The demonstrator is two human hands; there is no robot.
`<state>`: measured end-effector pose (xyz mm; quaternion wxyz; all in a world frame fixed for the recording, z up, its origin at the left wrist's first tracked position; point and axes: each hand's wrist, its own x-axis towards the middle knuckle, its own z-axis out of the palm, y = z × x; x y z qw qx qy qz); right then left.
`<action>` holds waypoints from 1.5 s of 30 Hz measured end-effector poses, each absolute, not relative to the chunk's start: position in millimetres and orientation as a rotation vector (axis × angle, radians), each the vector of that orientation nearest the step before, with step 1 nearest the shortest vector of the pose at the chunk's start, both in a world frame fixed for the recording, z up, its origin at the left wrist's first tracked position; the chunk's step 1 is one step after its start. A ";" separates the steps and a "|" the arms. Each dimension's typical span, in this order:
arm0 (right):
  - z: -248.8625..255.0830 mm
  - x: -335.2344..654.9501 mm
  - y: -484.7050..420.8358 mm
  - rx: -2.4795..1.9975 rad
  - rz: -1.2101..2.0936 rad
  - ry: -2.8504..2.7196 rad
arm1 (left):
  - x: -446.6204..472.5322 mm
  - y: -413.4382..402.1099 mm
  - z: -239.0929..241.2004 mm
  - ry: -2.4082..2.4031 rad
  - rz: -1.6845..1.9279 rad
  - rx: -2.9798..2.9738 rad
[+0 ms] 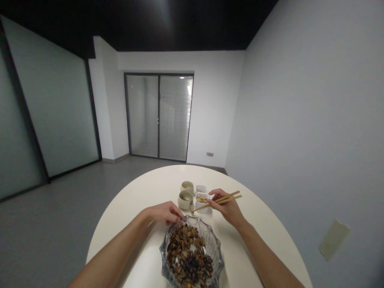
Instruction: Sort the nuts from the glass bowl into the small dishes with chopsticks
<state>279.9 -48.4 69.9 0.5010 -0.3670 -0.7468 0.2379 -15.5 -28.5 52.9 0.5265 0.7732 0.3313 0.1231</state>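
Observation:
My left hand (168, 212) grips the far left rim of a clear glass bowl (213, 240) with a wavy edge, its fingers bent over the rim. Brown striped seeds (183, 244) fill part of the bowl, with a darker, blackish heap (193, 264) nearer me. A pair of wooden chopsticks (229, 197) is held in my right hand (223, 208), tips pointing left, just beyond the bowl. Something small and dark shows at the tips, too small to name. Close by stands a white square container (202, 207) with pale, nut-like pieces (201, 198) inside.
Two greenish ceramic cups (185, 201) stand one behind the other, left of the white container. A second white container (201, 189) sits behind the first. The round cream table (135, 192) has a wall (300, 140) on its right.

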 end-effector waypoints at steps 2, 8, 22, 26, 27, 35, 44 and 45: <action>75.3 282.9 -50.7 -0.884 0.573 -1.757 | -14.5 -29.2 53.3 0.796 0.299 1.843; 79.9 280.6 -54.7 -0.839 0.484 -1.528 | -12.6 -30.7 54.6 0.807 0.313 1.818; 68.6 268.8 -46.6 -0.855 0.461 -1.557 | -11.6 -37.1 62.0 0.838 0.259 1.851; 76.3 276.1 -46.6 -0.856 0.435 -1.436 | -11.5 -34.5 57.6 0.820 0.339 1.870; 78.6 278.1 -47.0 -0.848 0.439 -1.407 | -11.3 -33.5 56.0 0.828 0.361 1.868; 85.7 288.1 -52.9 -0.879 0.623 -1.594 | -9.6 -22.5 37.7 0.939 0.577 1.872; 82.2 283.7 -56.7 -0.974 0.639 -1.760 | -6.2 -17.8 30.0 0.995 0.744 1.943; 82.5 284.0 -57.1 -0.983 0.620 -1.782 | -5.5 -18.4 30.6 0.994 0.755 1.950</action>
